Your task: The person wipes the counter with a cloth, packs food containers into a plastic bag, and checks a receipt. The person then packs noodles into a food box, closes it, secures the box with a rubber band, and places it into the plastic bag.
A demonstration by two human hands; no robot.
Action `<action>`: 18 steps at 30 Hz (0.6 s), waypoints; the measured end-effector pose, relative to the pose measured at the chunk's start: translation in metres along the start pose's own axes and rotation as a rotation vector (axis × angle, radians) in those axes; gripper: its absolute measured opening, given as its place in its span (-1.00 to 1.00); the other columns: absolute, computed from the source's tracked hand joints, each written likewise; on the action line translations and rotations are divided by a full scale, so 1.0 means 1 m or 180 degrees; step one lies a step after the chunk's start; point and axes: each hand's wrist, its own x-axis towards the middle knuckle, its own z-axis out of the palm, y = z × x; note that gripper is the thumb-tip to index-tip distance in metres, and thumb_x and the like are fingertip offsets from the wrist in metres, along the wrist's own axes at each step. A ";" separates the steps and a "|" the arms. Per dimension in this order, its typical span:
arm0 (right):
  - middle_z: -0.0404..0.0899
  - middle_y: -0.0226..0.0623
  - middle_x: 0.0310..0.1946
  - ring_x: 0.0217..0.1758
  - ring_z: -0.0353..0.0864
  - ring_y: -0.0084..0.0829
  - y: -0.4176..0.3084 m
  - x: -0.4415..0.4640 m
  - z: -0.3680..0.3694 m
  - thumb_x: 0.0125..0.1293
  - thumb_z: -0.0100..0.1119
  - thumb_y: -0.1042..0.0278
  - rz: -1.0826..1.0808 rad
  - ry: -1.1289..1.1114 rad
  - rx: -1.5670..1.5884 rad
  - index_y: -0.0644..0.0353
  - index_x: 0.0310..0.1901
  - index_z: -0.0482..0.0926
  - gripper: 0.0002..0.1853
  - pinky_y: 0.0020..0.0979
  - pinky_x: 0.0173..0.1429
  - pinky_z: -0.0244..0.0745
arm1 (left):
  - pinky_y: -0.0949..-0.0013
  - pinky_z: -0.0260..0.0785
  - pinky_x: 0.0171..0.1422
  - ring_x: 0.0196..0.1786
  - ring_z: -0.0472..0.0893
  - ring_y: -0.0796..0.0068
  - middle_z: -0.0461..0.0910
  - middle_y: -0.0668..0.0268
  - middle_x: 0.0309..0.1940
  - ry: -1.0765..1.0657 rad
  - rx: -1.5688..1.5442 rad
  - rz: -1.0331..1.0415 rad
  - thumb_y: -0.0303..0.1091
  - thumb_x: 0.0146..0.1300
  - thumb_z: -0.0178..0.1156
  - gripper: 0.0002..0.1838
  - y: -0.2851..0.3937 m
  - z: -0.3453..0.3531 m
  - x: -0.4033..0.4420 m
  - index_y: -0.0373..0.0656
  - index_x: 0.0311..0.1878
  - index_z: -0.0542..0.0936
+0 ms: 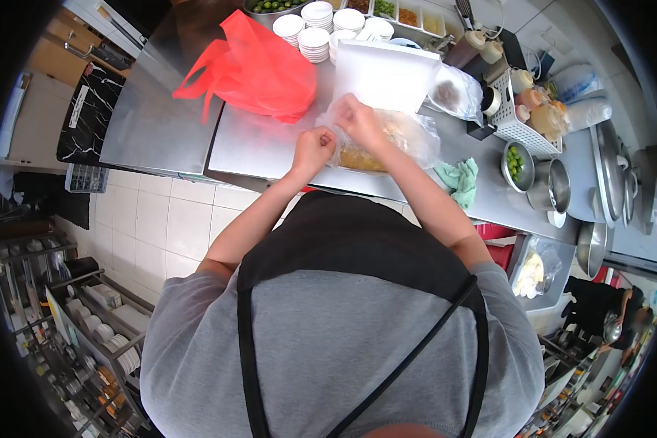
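Observation:
A clear plastic bag [409,139] with yellowish food inside lies at the counter's front edge. My left hand [314,150] is closed in a pinch at the bag's left side. Just above and to its right, my right hand [359,120] pinches the bag's upper left part, fingers together. Behind the bag stands an open white box [379,73] with its lid raised; the bag hides its lower part. A red plastic bag [259,73] sits to the left of the box on the steel counter.
Stacked white lidded cups [314,40] stand behind the red bag. At right are a green cloth [460,180], a white basket [517,120] of bottles, a bowl of green limes [517,162] and metal pots. Another person [598,306] is at the far lower right.

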 end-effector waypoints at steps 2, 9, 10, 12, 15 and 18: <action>0.51 -0.23 -0.40 -0.19 0.48 -0.30 0.002 0.000 0.004 0.09 0.09 0.46 0.0287 -0.0148 -0.0045 0.23 -0.39 0.55 -0.92 -0.38 -0.08 0.37 | 0.52 0.30 -0.54 -0.61 0.46 0.64 0.52 0.30 -0.62 0.0059 0.0191 0.0291 -0.59 -0.01 0.15 -0.96 0.001 -0.001 -0.002 -0.35 -0.44 0.52; 0.53 -0.22 -0.33 -0.15 0.47 -0.24 0.018 -0.003 -0.007 0.06 0.07 0.46 -0.1425 -0.0857 -0.0611 0.23 -0.33 0.54 -0.87 -0.30 0.00 0.34 | 0.33 0.32 -0.44 -0.51 0.47 0.26 0.49 0.19 -0.50 0.0138 0.1175 0.2041 -0.56 -0.06 0.19 -0.90 0.017 -0.015 0.001 -0.25 -0.39 0.54; 0.52 -0.21 -0.32 -0.14 0.46 -0.23 0.016 -0.003 -0.010 0.07 0.05 0.46 -0.1342 -0.1080 -0.0740 0.22 -0.33 0.55 -0.87 -0.29 0.01 0.33 | 0.33 0.32 -0.44 -0.51 0.47 0.26 0.49 0.19 -0.50 0.0133 0.1176 0.2038 -0.56 -0.06 0.19 -0.90 0.016 -0.015 0.001 -0.25 -0.39 0.54; 0.51 -0.20 -0.31 -0.13 0.45 -0.21 0.012 -0.002 -0.015 0.09 0.03 0.45 -0.1251 -0.1299 -0.0864 0.21 -0.32 0.55 -0.87 -0.27 0.02 0.32 | 0.30 0.32 -0.38 -0.45 0.45 0.20 0.49 0.20 -0.48 -0.0014 0.1517 0.2119 -0.54 -0.06 0.19 -0.89 0.013 -0.016 0.003 -0.24 -0.39 0.55; 0.49 -0.17 -0.34 -0.14 0.43 -0.19 0.012 0.002 -0.016 0.10 0.01 0.44 -0.1184 -0.1479 -0.1184 0.19 -0.33 0.54 -0.87 -0.25 -0.02 0.31 | 0.31 0.32 -0.31 -0.40 0.46 0.26 0.51 0.25 -0.47 0.0069 0.1292 0.1925 -0.52 -0.08 0.22 -0.84 0.012 -0.016 0.001 -0.22 -0.35 0.54; 0.46 -0.14 -0.38 -0.17 0.42 -0.17 0.020 0.004 -0.013 0.12 0.01 0.42 -0.1175 -0.1581 -0.1198 0.17 -0.33 0.52 -0.89 -0.22 -0.06 0.30 | 0.31 0.31 -0.26 -0.33 0.46 0.31 0.53 0.30 -0.46 -0.0019 0.0887 0.0869 -0.51 -0.12 0.25 -0.77 0.029 -0.023 -0.014 -0.20 -0.30 0.54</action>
